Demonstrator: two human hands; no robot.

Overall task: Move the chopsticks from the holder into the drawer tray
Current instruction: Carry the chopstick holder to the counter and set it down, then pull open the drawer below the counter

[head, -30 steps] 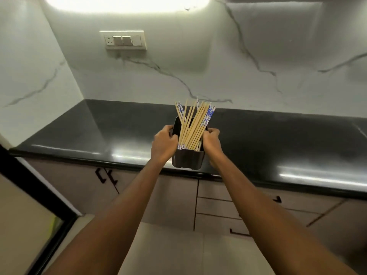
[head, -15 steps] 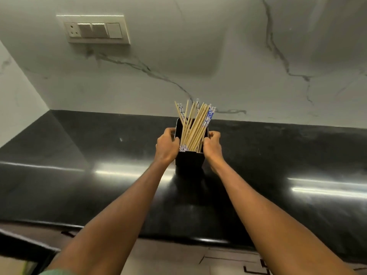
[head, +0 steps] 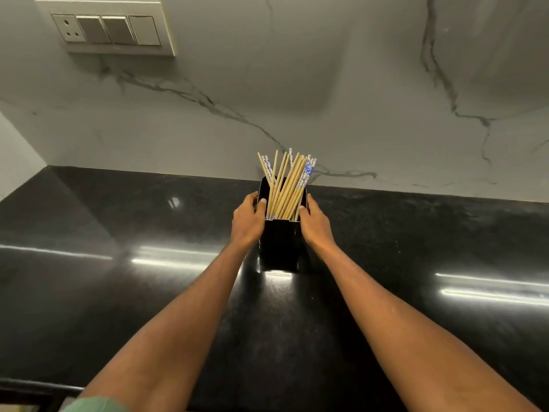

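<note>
A black rectangular holder stands upright on the black countertop, near the back wall. Several wooden chopsticks, some with blue-and-white patterned ends, stick out of its top and lean right. My left hand grips the holder's left side near the rim. On the right side, my right hand grips it in the same way. No drawer or tray is in view.
A white marble-patterned wall rises behind the countertop. A switch and socket panel is mounted on it at the upper left. A second wall closes the corner at the left.
The holder, held above the counter's front edge a second ago, has moved back over the counter and now rests on it. The view has come closer; the cabinets below are out of sight.
</note>
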